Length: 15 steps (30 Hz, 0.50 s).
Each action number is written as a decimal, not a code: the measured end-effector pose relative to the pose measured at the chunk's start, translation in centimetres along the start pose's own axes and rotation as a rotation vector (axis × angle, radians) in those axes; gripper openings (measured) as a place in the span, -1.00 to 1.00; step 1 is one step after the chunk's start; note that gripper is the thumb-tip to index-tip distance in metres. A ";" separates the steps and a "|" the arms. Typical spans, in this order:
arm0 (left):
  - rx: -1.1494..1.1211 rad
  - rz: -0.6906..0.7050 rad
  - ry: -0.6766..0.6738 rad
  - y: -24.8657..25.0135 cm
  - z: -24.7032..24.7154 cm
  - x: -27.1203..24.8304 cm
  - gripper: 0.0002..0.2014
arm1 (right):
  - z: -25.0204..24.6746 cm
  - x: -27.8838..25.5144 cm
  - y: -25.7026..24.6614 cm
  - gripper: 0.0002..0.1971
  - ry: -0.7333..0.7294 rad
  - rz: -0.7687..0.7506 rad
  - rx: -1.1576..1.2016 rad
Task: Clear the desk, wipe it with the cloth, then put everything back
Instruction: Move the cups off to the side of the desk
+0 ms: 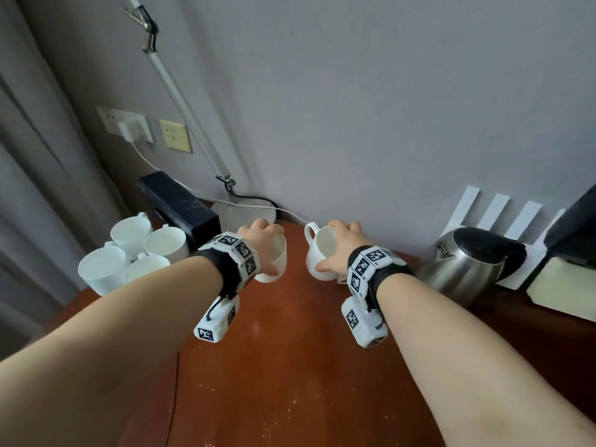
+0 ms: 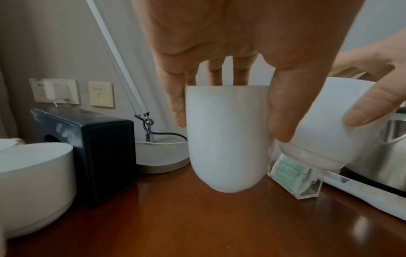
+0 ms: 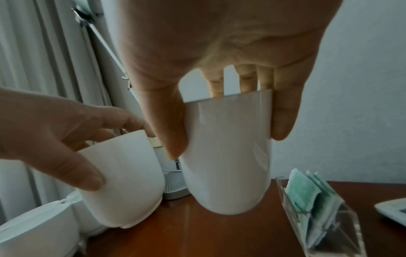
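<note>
My left hand grips a white cup from above, thumb on the near side and fingers over the far rim. In the left wrist view this cup hangs just over the brown desk. My right hand grips a second white cup the same way, its handle pointing left. The right wrist view shows that cup just above the wood, and the left hand's cup tilted beside it. The two cups are close together, near the back wall.
Several white cups stand clustered at the desk's left edge beside a black box. A lamp base sits behind the hands. A clear holder of green sachets, a steel kettle and a white router are on the right.
</note>
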<state>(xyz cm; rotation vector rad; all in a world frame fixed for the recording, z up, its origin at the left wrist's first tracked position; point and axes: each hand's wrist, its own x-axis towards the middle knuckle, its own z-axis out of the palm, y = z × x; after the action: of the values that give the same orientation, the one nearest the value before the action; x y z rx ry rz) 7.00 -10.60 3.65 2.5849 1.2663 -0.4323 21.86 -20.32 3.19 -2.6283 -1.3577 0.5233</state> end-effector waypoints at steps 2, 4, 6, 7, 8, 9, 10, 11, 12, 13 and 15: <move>0.036 0.028 -0.029 0.0 -0.2 2.4 -0.17 | 0.6 2.0 -0.4 -0.20 -0.017 0.012 -0.008; 0.067 0.076 -0.054 0.0 -0.2 5.2 -0.15 | 1.0 4.1 -0.7 -0.23 -0.035 0.044 -0.016; 0.119 0.113 -0.082 0.1 -0.2 8.1 -0.13 | 1.5 6.2 -1.1 -0.25 -0.045 0.087 -0.017; 0.145 0.135 -0.088 0.0 -0.1 9.4 -0.13 | 1.8 7.2 -1.2 -0.26 -0.053 0.108 -0.016; 0.174 0.160 -0.095 -0.1 0.0 10.7 -0.14 | 2.0 8.3 -1.4 -0.27 -0.060 0.123 -0.018; 0.196 0.190 -0.093 -0.2 0.2 11.9 -0.17 | 2.2 9.3 -1.5 -0.27 -0.063 0.137 -0.020; 0.223 0.224 -0.078 -0.2 0.3 13.0 -0.21 | 2.4 10.2 -1.6 -0.28 -0.064 0.150 -0.020; 0.250 0.250 -0.065 -0.2 0.4 14.0 -0.27 | 2.5 11.1 -1.6 -0.27 -0.063 0.163 -0.019; 0.261 0.280 -0.039 -0.2 0.6 15.1 -0.30 | 2.7 12.0 -1.6 -0.27 -0.064 0.176 -0.015; 0.269 0.308 -0.020 -0.2 0.7 16.0 -0.31 | 2.9 12.6 -1.7 -0.26 -0.066 0.190 -0.010; 0.273 0.329 -0.009 -0.3 0.9 17.7 -0.28 | 3.2 13.7 -1.8 -0.26 -0.074 0.213 -0.013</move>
<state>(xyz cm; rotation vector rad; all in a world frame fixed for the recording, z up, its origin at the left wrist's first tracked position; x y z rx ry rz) 16.90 2.14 -3.61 2.9410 0.8003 -0.5837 26.62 -8.30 -2.57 -2.8078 -1.1076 0.6460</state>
